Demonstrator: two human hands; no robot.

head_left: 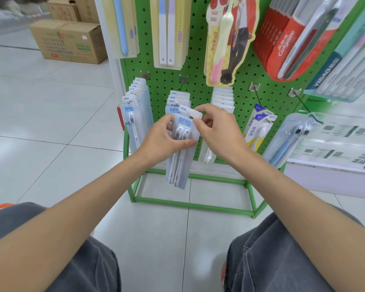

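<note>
A clear blister pack with two toothbrushes [182, 157] hangs tilted in front of the green pegboard rack [198, 85]. My left hand [164, 140] grips the pack at its middle, thumb across the front below the brush heads. My right hand [217, 131] pinches the pack's white top tab near its hang hole. Behind the pack, several identical packs [177, 100] hang on a hook in the lower row.
More toothbrush packs hang left [137, 106] and right [259, 127] on the lower hooks, larger packs above. Two bare hooks [256, 93] stick out at right. A white shelf [333, 161] stands right; cardboard boxes [70, 41] sit on the tiled floor at back left. My knees are below.
</note>
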